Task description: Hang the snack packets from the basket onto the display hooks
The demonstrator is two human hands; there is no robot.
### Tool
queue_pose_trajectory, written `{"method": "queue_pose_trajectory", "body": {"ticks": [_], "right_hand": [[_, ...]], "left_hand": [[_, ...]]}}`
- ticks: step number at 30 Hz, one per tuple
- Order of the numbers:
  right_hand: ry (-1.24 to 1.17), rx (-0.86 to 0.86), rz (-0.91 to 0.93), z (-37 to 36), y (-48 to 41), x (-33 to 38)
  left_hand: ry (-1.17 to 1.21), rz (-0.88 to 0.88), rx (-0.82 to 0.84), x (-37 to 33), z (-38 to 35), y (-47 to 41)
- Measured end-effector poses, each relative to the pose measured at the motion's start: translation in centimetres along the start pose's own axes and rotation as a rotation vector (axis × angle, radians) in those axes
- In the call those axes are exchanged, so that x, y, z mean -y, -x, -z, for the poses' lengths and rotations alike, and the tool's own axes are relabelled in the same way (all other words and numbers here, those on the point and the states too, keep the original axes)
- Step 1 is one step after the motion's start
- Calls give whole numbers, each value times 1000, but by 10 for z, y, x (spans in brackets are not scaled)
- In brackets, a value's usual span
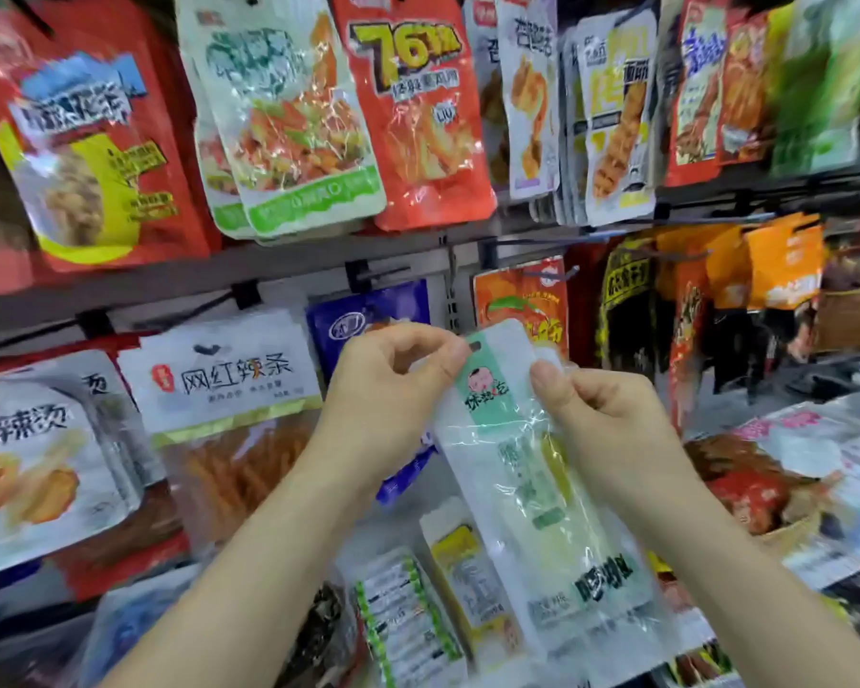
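Both my hands hold up a long white and green snack packet (527,469) in front of the display wall. My left hand (393,384) pinches its top left corner, beside the hang hole. My right hand (602,414) pinches the top right edge. The packet hangs down between my forearms, and it may be more than one packet stacked together. A dark display hook (532,248) juts out just above the packet's top, with an orange packet (522,300) hanging behind on another hook. The basket is not in view.
The wall is crowded with hanging snack packets: a white packet (224,374) and a blue packet (368,320) to the left, red and orange ones (418,106) in the row above. More white and green packets (408,623) lie below my hands. Loose packets (790,484) pile at the right.
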State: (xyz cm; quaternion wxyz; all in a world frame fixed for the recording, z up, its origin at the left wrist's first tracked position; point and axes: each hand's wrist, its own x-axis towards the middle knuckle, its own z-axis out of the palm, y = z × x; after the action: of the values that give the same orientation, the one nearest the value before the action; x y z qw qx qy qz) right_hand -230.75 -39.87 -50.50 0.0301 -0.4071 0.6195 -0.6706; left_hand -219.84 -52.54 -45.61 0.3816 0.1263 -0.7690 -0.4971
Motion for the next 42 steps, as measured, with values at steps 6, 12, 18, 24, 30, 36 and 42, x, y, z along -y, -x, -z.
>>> {"method": "queue_pose_trajectory", "body": {"ticks": [6, 12, 18, 24, 30, 36, 42], "right_hand": [[-152, 64, -111, 15, -45, 101], [-189, -49, -175, 20, -96, 238], [214, -99, 109, 22, -155, 366], [195, -70, 237, 1, -203, 455], [-122, -28, 138, -12, -239, 504], [-249, 167, 98, -47, -284, 563], [-145, 87, 114, -70, -326, 577]], "left_hand": [[-127, -56, -14, -94, 24, -28], [-46, -39, -194, -224, 67, -75], [-68, 25, -183, -349, 136, -121], [-91, 7, -293, -426, 202, -166], [-32, -40, -284, -473, 248, -218], [-127, -222, -345, -511, 258, -273], [-103, -249, -417, -513, 263, -311]]}}
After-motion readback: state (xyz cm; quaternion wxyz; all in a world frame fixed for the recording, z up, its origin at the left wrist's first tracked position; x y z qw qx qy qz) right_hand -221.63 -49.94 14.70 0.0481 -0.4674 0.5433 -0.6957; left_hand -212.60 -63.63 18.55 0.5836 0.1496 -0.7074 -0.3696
